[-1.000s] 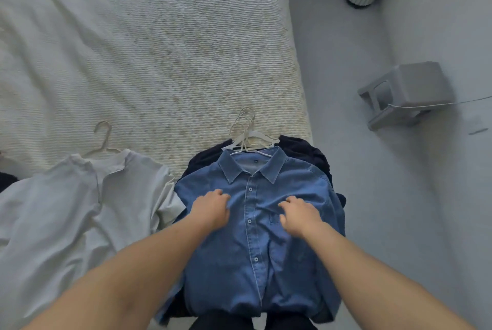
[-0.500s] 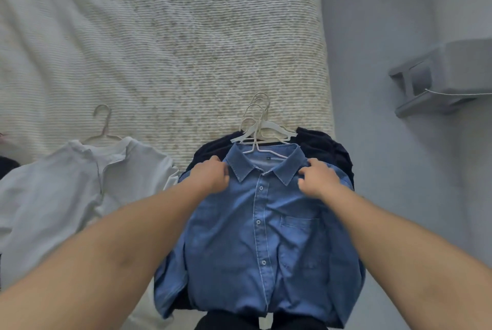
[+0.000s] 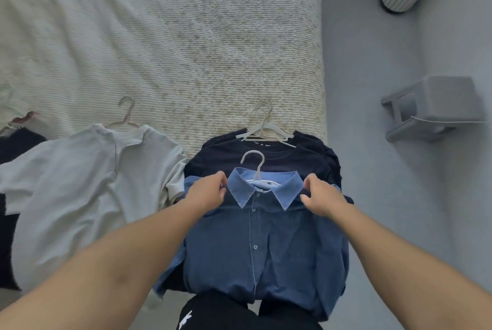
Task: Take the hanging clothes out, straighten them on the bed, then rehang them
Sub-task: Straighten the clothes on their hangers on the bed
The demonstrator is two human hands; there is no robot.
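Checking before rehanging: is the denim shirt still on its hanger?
Yes. The hanger hook rises from the denim shirt collar.

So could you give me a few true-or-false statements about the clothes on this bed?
1. Both hands, left hand and right hand, grip the denim shirt beside its collar. True.
2. The denim shirt has no hanger. False: a white hanger sits in its collar.
3. The white polo shirt lies left of the denim shirt. True.
4. The grey stool stands on the bed. False: it stands on the floor.
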